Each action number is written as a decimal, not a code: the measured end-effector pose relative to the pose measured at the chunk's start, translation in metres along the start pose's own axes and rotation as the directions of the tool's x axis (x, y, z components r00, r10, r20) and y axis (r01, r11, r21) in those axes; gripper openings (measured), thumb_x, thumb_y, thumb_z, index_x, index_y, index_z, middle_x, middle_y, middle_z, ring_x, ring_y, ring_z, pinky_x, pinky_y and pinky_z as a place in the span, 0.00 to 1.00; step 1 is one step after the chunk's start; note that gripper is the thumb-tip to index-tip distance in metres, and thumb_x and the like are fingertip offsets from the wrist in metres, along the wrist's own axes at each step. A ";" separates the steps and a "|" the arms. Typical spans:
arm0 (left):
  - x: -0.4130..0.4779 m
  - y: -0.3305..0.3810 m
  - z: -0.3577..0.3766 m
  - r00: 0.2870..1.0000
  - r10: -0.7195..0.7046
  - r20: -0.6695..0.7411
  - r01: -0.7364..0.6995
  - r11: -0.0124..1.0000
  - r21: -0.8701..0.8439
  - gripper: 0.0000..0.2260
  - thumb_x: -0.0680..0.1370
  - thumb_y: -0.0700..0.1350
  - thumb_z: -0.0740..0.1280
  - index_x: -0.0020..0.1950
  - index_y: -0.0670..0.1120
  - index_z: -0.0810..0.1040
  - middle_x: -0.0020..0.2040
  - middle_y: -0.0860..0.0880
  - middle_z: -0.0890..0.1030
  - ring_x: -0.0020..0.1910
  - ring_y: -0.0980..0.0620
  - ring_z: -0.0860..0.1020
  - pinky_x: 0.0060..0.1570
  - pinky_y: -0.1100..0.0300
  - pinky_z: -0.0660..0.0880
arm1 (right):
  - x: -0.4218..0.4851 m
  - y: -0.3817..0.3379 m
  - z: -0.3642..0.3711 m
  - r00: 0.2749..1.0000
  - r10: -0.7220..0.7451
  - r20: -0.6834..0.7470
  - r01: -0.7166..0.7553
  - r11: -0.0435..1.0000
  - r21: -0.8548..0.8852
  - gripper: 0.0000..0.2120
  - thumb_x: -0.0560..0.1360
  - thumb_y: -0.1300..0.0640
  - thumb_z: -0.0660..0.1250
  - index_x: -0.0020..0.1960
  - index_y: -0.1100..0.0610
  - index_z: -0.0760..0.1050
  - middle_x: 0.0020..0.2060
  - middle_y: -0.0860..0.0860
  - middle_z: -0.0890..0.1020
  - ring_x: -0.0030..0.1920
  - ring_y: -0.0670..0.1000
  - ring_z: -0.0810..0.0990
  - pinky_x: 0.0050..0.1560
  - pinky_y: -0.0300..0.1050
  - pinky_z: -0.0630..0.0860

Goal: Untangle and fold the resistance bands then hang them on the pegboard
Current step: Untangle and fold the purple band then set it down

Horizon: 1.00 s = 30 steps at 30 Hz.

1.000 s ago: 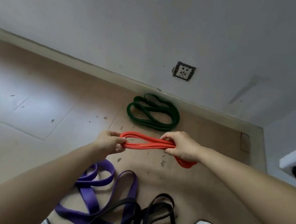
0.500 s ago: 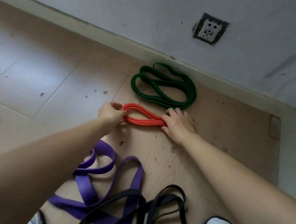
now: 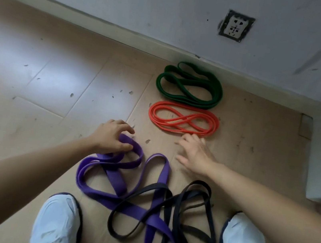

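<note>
— On the floor [image 3: 56, 84] toward 12 o'clock, what's changed?
— Both hands have let go of the orange band [image 3: 182, 120]; it lies folded in flat loops just at 6 o'clock of the green band [image 3: 190, 86].
— And the fingers?
— The left hand [image 3: 111, 136] curls round the purple band [image 3: 114, 179], tangled with the black band [image 3: 200, 184]; the right hand [image 3: 194, 154] is spread wide, holding nothing.

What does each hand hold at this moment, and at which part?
The left hand grips the wide purple rubber resistance band at its far loop end. The right hand is open and holds nothing.
</note>
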State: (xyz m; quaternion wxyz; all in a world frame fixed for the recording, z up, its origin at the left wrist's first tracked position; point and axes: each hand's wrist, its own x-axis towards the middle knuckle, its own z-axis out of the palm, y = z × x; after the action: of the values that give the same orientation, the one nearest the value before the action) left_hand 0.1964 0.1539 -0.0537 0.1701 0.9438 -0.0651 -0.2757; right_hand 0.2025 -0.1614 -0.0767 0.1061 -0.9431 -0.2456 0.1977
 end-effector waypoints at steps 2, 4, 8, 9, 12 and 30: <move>-0.015 -0.015 0.004 0.995 -0.090 0.050 0.089 0.996 0.033 0.32 0.70 0.66 0.72 0.72 0.59 0.70 0.76 0.49 0.66 0.73 0.42 0.63 0.69 0.41 0.67 | -0.018 -0.016 0.015 0.994 0.002 0.108 -0.019 0.989 0.149 0.30 0.76 0.44 0.70 0.75 0.47 0.68 0.63 0.50 0.73 0.66 0.54 0.71 0.66 0.50 0.67; -0.028 -0.023 0.010 0.987 -0.134 0.091 0.138 0.990 -0.041 0.38 0.69 0.65 0.75 0.75 0.59 0.65 0.77 0.47 0.63 0.73 0.41 0.64 0.68 0.43 0.68 | -0.033 -0.033 0.028 0.979 0.030 0.201 -0.082 0.963 0.257 0.36 0.75 0.45 0.71 0.79 0.46 0.60 0.66 0.51 0.72 0.67 0.54 0.72 0.67 0.48 0.70; -0.053 -0.012 0.022 0.992 -0.125 -0.026 0.125 0.992 0.003 0.40 0.70 0.56 0.77 0.78 0.58 0.61 0.71 0.44 0.69 0.66 0.40 0.70 0.62 0.49 0.70 | -0.053 -0.059 0.041 0.962 0.180 0.203 -0.251 0.876 0.412 0.37 0.77 0.52 0.71 0.81 0.46 0.56 0.49 0.48 0.79 0.53 0.53 0.78 0.58 0.45 0.73; -0.058 -0.008 0.023 0.990 -0.129 -0.064 0.127 0.992 -0.023 0.39 0.71 0.54 0.77 0.78 0.56 0.62 0.69 0.43 0.72 0.64 0.39 0.72 0.61 0.50 0.70 | -0.056 -0.062 0.040 0.958 0.201 0.204 -0.271 0.867 0.418 0.34 0.77 0.53 0.70 0.80 0.48 0.60 0.45 0.48 0.79 0.50 0.52 0.78 0.55 0.44 0.73; -0.074 0.003 0.024 0.992 -0.125 -0.037 0.120 0.986 -0.116 0.30 0.73 0.52 0.77 0.72 0.48 0.72 0.55 0.45 0.80 0.55 0.41 0.78 0.51 0.54 0.72 | -0.070 -0.064 0.031 0.937 0.184 0.298 -0.272 0.918 0.288 0.18 0.78 0.49 0.68 0.67 0.51 0.76 0.50 0.51 0.82 0.53 0.54 0.80 0.53 0.44 0.72; -0.235 0.125 -0.144 0.983 0.104 0.151 -0.125 0.983 0.135 0.06 0.70 0.45 0.76 0.44 0.50 0.81 0.37 0.52 0.83 0.36 0.53 0.79 0.36 0.61 0.75 | -0.185 -0.116 -0.076 0.724 0.128 0.677 -0.279 0.953 0.119 0.06 0.77 0.55 0.73 0.43 0.55 0.80 0.29 0.49 0.80 0.31 0.48 0.78 0.33 0.40 0.75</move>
State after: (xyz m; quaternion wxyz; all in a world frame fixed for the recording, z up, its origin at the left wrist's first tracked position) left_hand 0.0730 0.1291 0.2217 0.1122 0.9261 -0.1513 -0.3270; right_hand 0.0382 -0.1631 0.0857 0.0897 -0.8155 -0.1389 0.5546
